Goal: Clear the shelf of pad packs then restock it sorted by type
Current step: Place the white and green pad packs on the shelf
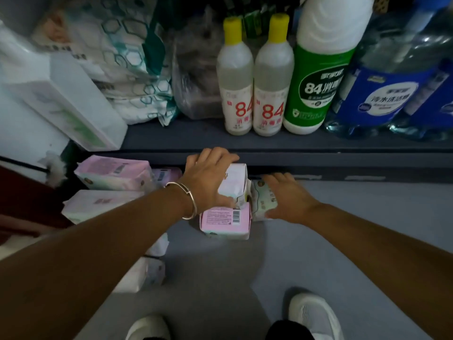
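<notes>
My left hand, a bangle on its wrist, is curled over the top of a white pad pack standing on end, fingers hooked over its far side and thumb pressed to its near face. That pack rests on a pink pack lying flat on the grey floor, its barcode and fine print facing up, too small to read. My right hand lies just to the right, fingers fairly straight and spread over a pale green pack, pressing it rather than gripping. More pink packs are stacked to the left under the shelf, and white ones lie nearer me. On the shelf above stand two yellow-capped bottles with a red "84" on each label, a bigger white bottle with a green label also reading "84", and a clear jug with a blue label whose writing I cannot make out. Further left are a hexagon-patterned pack and a white box. My white shoes show at the near edge.
</notes>
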### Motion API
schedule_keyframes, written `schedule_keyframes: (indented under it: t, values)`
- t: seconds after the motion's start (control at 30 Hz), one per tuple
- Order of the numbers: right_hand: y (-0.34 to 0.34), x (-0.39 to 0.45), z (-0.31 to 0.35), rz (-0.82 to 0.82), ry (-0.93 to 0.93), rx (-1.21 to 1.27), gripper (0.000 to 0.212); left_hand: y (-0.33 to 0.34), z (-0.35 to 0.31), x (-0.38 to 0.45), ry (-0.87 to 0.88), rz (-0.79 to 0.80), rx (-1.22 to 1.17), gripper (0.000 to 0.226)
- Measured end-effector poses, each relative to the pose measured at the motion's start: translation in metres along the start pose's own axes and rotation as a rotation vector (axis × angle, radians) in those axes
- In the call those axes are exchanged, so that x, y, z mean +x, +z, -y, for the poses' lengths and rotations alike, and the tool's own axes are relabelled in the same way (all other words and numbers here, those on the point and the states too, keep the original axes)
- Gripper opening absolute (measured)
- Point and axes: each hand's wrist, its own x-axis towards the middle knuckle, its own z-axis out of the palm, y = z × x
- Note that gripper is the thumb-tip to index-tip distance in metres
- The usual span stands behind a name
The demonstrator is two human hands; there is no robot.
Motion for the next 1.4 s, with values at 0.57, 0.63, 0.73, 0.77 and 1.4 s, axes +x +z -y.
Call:
schedule_keyframes:
  t: [0.57,0.63,0.73,0.77,1.4]
  values:
    - [0.010,0.002,0.052,-0.171,-0.056,0.624,0.070,0.005,0.014,-0.024,0.017,0.004,-0.017,0.096]
    - [0.000,-0.011,0.036,-0.167,-0.027,0.687,0.064,0.006,0.012,-0.029,0.036,-0.032,-0.005,0.090]
    - [-0.017,-0.036,0.006,-0.145,0.022,0.643,0.064,0.021,0.007,-0.031,0.040,-0.005,0.036,0.084]
    - [-0.022,-0.043,-0.002,-0.153,0.041,0.614,0.065,0.031,0.005,-0.030,0.030,0.029,0.058,0.084]
    - [-0.041,-0.060,-0.024,-0.256,0.114,0.643,0.059,0.053,0.023,-0.012,-0.232,0.406,-0.192,0.068]
